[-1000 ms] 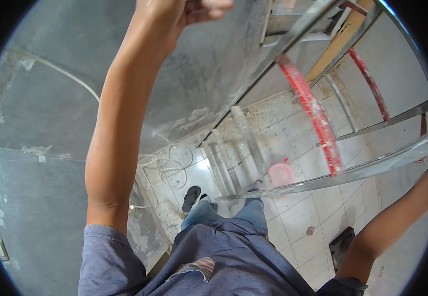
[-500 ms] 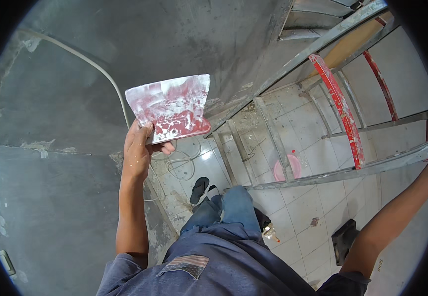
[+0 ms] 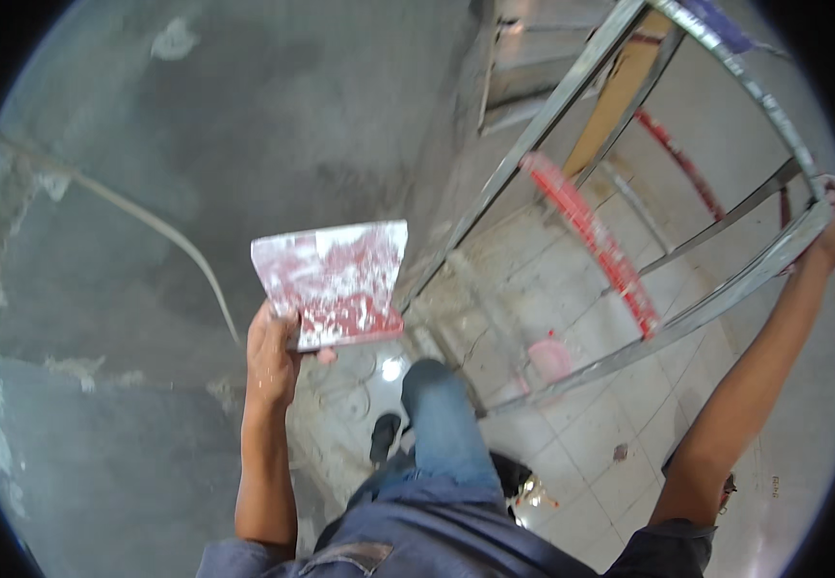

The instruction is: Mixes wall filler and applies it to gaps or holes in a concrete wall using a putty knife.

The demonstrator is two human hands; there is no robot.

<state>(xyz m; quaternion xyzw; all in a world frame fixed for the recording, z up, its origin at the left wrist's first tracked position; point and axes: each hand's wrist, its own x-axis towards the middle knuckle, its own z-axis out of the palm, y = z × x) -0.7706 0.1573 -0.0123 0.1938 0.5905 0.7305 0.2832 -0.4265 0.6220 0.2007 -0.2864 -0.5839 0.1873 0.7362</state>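
Note:
A red putty spreader [image 3: 326, 284], its broad blade smeared with white putty, is held up in front of the grey wall. My left hand [image 3: 271, 361] is closed round its lower left corner, thumb on the near face. On the far right, my right hand [image 3: 832, 226] is closed on the metal rail of a stepladder [image 3: 702, 306], near the corner of its frame. The ladder has grey metal rails and red, paint-spotted rungs [image 3: 596, 246]. Part of the right hand's fingers is hidden behind the rail.
A grey plastered wall [image 3: 129, 279] rises on the left, with a pale cable [image 3: 162, 217] across it. On the tiled floor [image 3: 581, 491] beyond the ladder stands a pink basin [image 3: 549, 358]. One of my knees [image 3: 432, 385] is close to the ladder's lower end.
My right hand has come into view, gripping the ladder rail. One knee has risen toward the ladder. The spreader stays in my left hand and appears lower in the picture.

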